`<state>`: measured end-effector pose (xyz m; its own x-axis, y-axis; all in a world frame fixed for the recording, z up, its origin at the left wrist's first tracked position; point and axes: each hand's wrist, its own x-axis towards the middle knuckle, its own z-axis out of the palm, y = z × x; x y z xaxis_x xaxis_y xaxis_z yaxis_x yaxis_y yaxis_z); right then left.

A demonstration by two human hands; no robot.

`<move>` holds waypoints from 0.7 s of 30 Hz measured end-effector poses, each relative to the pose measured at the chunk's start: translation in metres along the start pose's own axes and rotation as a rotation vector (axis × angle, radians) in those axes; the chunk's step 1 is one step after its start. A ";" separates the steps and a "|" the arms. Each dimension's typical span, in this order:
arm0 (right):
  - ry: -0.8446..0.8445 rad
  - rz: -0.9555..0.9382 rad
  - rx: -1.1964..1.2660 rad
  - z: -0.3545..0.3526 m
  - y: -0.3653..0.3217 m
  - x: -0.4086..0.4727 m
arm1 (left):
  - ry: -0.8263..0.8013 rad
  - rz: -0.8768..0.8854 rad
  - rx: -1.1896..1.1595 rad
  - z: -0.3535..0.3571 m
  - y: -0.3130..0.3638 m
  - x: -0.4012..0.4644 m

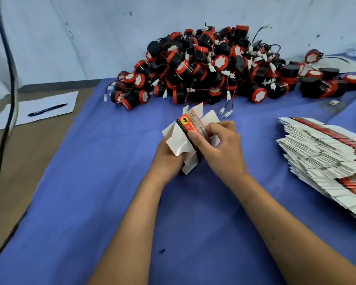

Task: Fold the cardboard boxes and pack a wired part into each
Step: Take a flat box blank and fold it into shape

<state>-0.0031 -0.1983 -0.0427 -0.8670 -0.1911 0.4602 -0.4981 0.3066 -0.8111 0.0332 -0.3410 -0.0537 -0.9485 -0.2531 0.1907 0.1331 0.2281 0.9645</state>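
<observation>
Folding one small printed cardboard box above the blue cloth-covered table.

Nearest, left hand curled under the box, gripping its white lower flaps, probably to keep it steady; right hand pinching the red-and-orange printed side, thumb pressing on top, likely to square the shape. To the right, fanned stack of flat unfolded white-and-red cartons, within easy reach. Farther back, big heap of black-and-red round wired parts against the wall, none in the box yet. Far left, black pen on white paper sheet.
</observation>
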 end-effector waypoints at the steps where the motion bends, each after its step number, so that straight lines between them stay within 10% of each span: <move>1: -0.005 -0.011 0.060 -0.002 0.000 -0.001 | 0.047 0.020 0.028 0.000 0.001 0.001; 4: -0.099 0.022 0.171 -0.003 0.000 -0.002 | 0.150 -0.021 -0.148 -0.007 0.002 0.005; 10: -0.160 0.221 0.669 -0.004 -0.008 0.001 | -0.539 -0.115 -0.604 -0.020 0.003 -0.003; 21: -0.413 0.229 0.851 0.003 -0.002 -0.001 | -0.276 -0.115 -0.617 -0.001 0.020 -0.011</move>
<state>-0.0013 -0.2018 -0.0428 -0.7877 -0.5727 0.2271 -0.0002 -0.3684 -0.9297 0.0467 -0.3346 -0.0358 -0.9941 0.0235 0.1063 0.0892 -0.3841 0.9190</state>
